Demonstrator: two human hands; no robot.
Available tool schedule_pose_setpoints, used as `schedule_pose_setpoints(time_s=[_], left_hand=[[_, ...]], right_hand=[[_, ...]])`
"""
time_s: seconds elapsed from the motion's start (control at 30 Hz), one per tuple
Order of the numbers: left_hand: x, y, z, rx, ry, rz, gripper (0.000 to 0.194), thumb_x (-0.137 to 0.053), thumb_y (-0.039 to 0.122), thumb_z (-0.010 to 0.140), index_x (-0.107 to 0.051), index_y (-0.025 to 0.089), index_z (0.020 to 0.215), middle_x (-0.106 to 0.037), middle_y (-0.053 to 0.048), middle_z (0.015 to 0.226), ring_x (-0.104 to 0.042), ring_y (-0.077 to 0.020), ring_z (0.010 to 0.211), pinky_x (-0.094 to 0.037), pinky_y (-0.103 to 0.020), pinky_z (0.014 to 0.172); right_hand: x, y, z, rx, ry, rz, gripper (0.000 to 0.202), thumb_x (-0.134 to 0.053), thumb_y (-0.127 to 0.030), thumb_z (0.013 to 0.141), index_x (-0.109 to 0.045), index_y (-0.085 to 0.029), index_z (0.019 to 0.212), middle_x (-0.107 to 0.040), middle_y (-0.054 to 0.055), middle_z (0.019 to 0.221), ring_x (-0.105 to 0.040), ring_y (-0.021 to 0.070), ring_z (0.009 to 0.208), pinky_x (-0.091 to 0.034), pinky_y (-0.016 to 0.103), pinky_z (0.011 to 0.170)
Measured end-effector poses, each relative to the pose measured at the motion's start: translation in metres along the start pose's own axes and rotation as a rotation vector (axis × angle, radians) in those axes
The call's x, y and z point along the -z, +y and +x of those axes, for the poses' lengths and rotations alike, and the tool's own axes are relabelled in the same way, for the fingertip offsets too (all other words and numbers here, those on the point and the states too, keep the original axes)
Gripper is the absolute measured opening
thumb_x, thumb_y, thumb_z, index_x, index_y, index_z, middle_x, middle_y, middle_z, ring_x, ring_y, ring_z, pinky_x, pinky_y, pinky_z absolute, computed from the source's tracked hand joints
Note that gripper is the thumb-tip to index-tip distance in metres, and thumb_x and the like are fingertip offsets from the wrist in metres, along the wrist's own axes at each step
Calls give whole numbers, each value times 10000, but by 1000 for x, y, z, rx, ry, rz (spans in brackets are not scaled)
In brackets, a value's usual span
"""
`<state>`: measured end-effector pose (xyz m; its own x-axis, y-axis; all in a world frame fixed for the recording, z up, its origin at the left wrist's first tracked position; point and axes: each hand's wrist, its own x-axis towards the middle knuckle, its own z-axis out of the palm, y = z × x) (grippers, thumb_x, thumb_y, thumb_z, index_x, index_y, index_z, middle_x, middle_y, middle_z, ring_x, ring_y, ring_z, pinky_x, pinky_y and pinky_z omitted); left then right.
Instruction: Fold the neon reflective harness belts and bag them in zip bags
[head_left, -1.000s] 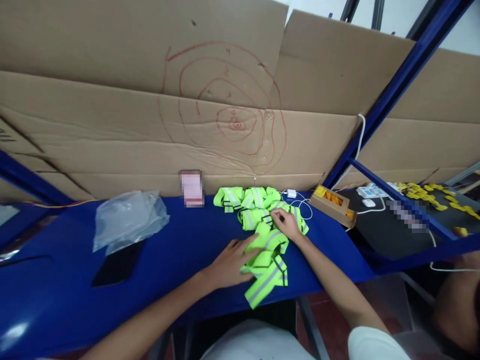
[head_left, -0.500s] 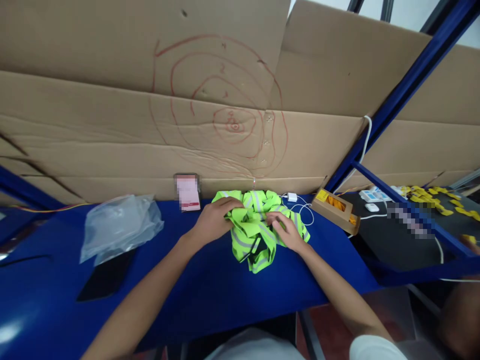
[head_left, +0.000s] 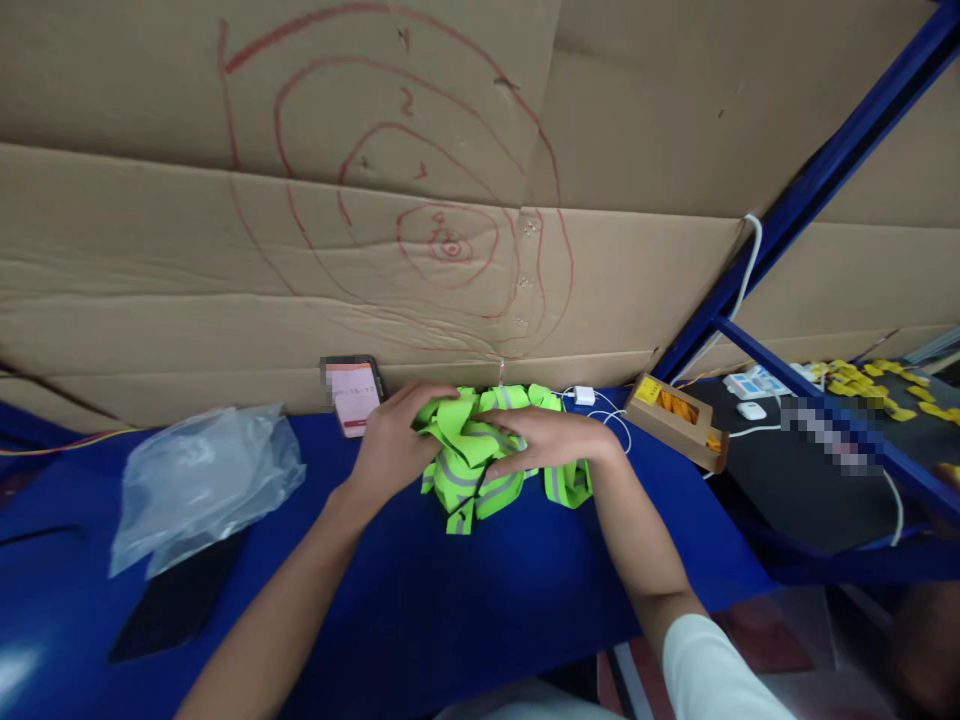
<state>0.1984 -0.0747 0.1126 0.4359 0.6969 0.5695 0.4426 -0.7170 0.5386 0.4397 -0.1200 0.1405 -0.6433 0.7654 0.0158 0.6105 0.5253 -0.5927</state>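
Note:
A crumpled fluorescent-green reflective vest [head_left: 459, 470] with grey stripes lies bunched on the blue table in front of me. My left hand [head_left: 405, 430] grips its upper left side, fingers curled over the fabric and fingertips partly hidden by folds. From the right, my right hand [head_left: 544, 438] reaches across the top of the bundle. Its fingers point left and its thumb sits lower, with a fold of the vest between them. Part of the vest hangs out below and to the right of my right wrist.
Behind the vest stands a cardboard wall [head_left: 637, 290] with red rings drawn on it. A phone [head_left: 352, 395] leans there. Clear plastic bags [head_left: 210, 470] partly cover a dark flat object [head_left: 180, 600] at left. Right are a white charger [head_left: 584, 396], an open carton [head_left: 675, 420] and a blue frame post [head_left: 810, 190].
My right hand has moved left across the vest and closed on a fold. The bundle is gathered more tightly towards the left. The camera view has shifted slightly.

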Motion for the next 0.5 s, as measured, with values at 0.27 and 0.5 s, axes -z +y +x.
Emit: schedule_pose_setpoints(time_s=[0.27,0.5], left_hand=[[-8,5,-1,42,136,-297,334,-658,160,830,-611,203,1157,-641,-93,1257,-631,-242,1165,-499,-425,1046],[-2,10,-5,75,-103,-623,401,-685,178,840,-571,204,1223,-559,-117,1385,-603,-266,1252,-514,-432,1050]], right_hand=[[-20,1,5,26,193,88,802,-810,-514,782,-458,-209,1434,-683,87,1195,-669,208,966,-550,315,853],[-15,2,-2,53,212,205,734,-779,-481,812,-462,-182,1403,-644,71,1180,-636,193,994,-552,305,872]])
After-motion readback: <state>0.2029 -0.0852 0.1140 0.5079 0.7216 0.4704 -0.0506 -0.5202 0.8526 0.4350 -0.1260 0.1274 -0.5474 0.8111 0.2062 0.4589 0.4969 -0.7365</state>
